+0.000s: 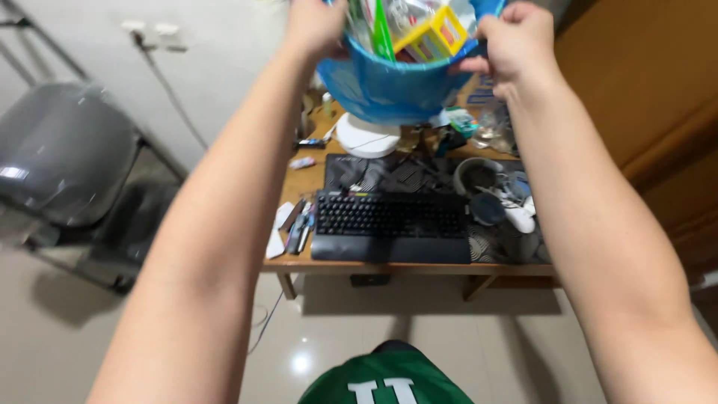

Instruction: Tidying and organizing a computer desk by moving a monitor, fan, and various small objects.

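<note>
I hold a blue plastic basket (389, 90) up in the air above a low wooden desk (299, 262). My left hand (318, 26) grips its left rim and my right hand (516, 41) grips its right rim. Inside the basket lie a yellow box-like item (437, 34), a green flat item (383, 34) and some clear packaging. The top of the basket is cut off by the frame edge. Both arms are stretched out in front of me.
On the desk sit a black keyboard (390, 217) on a patterned mat, a white round object (366, 138), headphones (479, 176), pens and small clutter. A grey chair (63, 150) stands at the left. A cable runs down the white wall. The floor is tiled.
</note>
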